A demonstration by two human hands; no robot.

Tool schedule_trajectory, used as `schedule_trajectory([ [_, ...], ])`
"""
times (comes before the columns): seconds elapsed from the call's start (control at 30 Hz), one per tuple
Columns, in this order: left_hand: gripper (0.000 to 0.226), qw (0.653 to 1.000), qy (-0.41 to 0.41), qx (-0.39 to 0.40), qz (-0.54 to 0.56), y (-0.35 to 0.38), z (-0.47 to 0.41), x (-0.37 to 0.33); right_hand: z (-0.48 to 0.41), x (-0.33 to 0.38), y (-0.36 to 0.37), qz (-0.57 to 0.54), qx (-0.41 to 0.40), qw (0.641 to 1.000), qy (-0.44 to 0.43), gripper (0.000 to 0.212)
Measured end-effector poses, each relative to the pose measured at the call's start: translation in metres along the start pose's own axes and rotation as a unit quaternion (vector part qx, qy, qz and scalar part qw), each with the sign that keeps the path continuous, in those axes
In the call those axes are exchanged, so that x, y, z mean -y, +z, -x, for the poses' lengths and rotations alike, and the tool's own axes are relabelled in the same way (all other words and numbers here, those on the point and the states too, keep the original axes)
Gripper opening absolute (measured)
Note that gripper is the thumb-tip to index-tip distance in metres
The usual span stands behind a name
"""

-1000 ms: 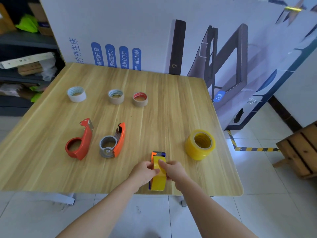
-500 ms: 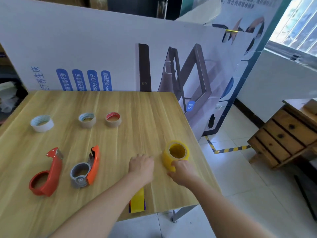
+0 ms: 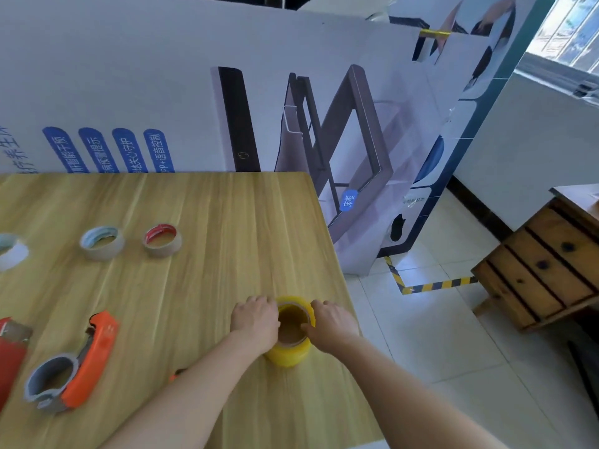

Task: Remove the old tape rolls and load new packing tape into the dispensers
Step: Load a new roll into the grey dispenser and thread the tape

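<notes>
Yellow roll (image 3: 288, 354): near the bench's (image 3: 227, 222) right edge, between your hands.
Left hand (image 3: 256, 322): fingers curl against its left side, holding it.
Right hand (image 3: 334, 322): grips the rim, thumb in the core.
Done: three spent rolls (image 3: 102, 243) lie at the far side, apparently removed.
Left: loading; the orange dispenser (image 3: 87, 358) and red dispenser (image 3: 13, 354) look unloaded.
In the way: your left forearm hides something orange.

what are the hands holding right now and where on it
The yellow tape roll: the left hand grips its left outer side, the right hand its right rim.
</notes>
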State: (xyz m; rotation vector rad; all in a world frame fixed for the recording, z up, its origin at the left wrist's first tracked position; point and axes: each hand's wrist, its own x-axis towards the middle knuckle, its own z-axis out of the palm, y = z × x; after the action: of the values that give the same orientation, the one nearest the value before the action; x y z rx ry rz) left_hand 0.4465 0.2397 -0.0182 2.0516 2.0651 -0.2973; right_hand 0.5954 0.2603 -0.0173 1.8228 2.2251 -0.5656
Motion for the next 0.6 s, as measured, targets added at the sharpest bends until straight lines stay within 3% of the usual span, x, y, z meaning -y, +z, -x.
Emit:
schedule_trajectory([
  [0.1,0.040,1.000,-0.018,0.016,0.019,0.004,-0.013,-0.008,-0.015,-0.004,0.005,-0.016,0.020,1.000,0.000,0.037],
  [0.23,0.028,0.997,-0.049,0.028,0.056,0.004,-0.025,-0.010,-0.023,-0.003,0.007,-0.059,0.008,0.998,0.014,0.010],
  [0.37,0.020,0.989,-0.065,0.010,0.130,-0.002,-0.031,-0.005,-0.023,-0.002,0.008,-0.130,-0.039,0.991,0.009,0.011],
  [0.53,0.031,0.972,-0.024,-0.082,0.217,-0.018,-0.039,0.007,-0.023,0.006,-0.014,-0.153,-0.159,0.974,-0.045,0.013],
  [0.6,0.035,0.951,-0.012,-0.165,0.262,-0.031,-0.038,0.013,-0.022,0.013,-0.026,-0.165,-0.229,0.957,-0.066,0.019],
])
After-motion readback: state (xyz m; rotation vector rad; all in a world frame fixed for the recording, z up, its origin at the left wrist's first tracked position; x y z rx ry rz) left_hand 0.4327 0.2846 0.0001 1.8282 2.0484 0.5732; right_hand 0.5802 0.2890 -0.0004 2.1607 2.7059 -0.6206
